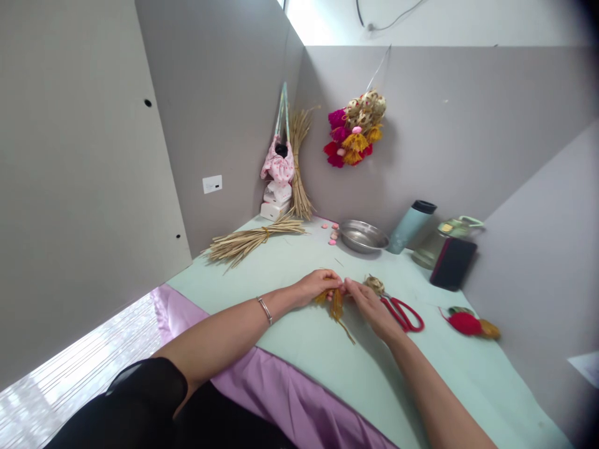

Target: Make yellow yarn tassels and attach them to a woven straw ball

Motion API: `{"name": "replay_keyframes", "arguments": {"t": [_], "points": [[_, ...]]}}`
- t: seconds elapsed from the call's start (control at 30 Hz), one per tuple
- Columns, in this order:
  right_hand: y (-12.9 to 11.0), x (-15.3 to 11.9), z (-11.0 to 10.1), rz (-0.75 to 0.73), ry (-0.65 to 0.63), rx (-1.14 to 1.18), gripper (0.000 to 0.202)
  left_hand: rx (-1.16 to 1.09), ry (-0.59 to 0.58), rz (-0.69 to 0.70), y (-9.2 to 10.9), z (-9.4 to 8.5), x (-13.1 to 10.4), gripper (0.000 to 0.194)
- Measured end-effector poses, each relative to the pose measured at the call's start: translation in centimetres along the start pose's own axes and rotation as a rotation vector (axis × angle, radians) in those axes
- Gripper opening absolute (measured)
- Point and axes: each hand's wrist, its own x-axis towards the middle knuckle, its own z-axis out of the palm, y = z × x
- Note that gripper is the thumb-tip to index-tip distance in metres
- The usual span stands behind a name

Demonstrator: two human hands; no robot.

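One mustard tassel (336,307): in head view, hanging below left hand (319,287), above the pale green tabletop (290,324).
Left hand: pinching the tassel near its top.
Right hand (369,307): fingers bunched narrow, just beside left hand; impossible to say whether gripping anything.
Red-handled scissors (406,316): lying right of right hand, near a straw ball (374,284).
Straw bundle (255,241): lying farther back, leftward.

Grey partition walls (234,100) meet behind pale green tabletop (309,340) (lilac cloth (304,393) along its edge). Floor (100,349) glossy; white upper wall (449,25) brightly lit.
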Motion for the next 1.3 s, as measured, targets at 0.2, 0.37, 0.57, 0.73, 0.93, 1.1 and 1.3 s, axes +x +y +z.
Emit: {"name": "replay_keyframes", "arguments": {"t": [0.2,0.37,0.57,0.73,0.93,1.1,1.3], "points": [[0.48,0.22,0.05,0.051,-0.102,0.04,0.028,0.005,0.011,-0.017,0.02,-0.02,-0.14,0.029],[0.76,0.4,-0.25,0.078,-0.105,0.059,0.025,0.007,0.015,-0.025,-0.13,-0.06,-0.06,0.029],[0.77,0.36,-0.16,0.103,-0.107,0.062,0.025,0.02,0.006,-0.023,-0.15,-0.09,0.0,0.021],[0.65,0.41,-0.11,0.114,-0.106,0.051,0.023,0.043,-0.001,-0.014,0.07,0.08,-0.19,0.02],[0.36,0.26,0.01,0.114,-0.111,0.039,0.021,0.059,0.019,-0.042,-0.1,-0.14,-0.04,0.02],[0.23,0.27,-0.03,0.114,-0.112,0.035,0.022,0.063,0.011,-0.038,-0.1,-0.14,-0.05,0.02],[-0.09,0.21,0.0,0.114,-0.105,0.034,0.021,0.067,-0.004,-0.039,0.05,0.03,-0.19,0.017]]}}
